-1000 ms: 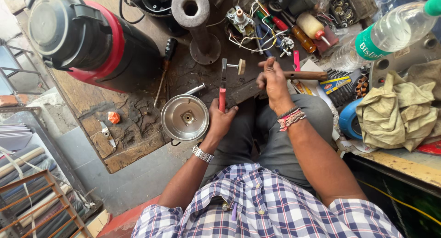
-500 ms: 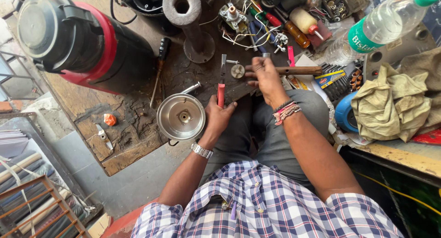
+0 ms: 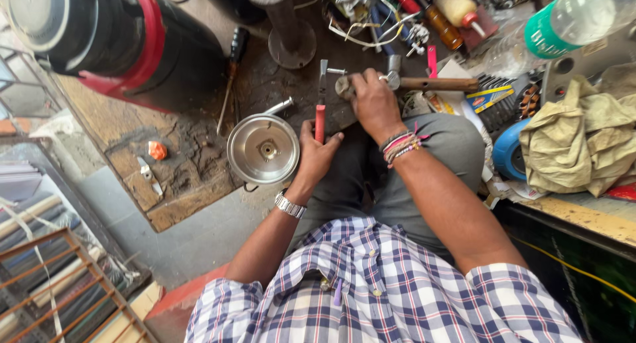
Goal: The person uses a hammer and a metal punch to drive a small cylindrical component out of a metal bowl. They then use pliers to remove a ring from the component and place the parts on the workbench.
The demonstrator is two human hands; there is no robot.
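Only the head view here, looking straight down at a cluttered workbench.

The left hand (image 3: pixel 317 151) has its fingers wrapped around the red handles of a pair of pliers (image 3: pixel 321 104), which point away from the body with the nose up near a small metal part (image 3: pixel 344 86). The right hand (image 3: pixel 374 104) is curled shut over that same part and sits right against the head end of a wooden-handled hammer (image 3: pixel 424 83), which lies across the bench pointing right. Can't tell if the right fingers are actually gripping the hammer or just pinning the part; the hand hides it.

My read: this is the hold-and-steady stage, pliers clamping the little part while the other hand positions it. The next move probably calls for a firm pliers grip and fingers kept out of any strike line.

Just left of the left hand sits a shiny round metal lid (image 3: pixel 263 148). Further left there's a big black and red jug (image 3: pixel 112 45), with a screwdriver (image 3: pixel 228 78) lying beside it. Off right there's a crumpled beige rag (image 3: pixel 583 138) and a clear plastic bottle (image 3: pixel 576 18).
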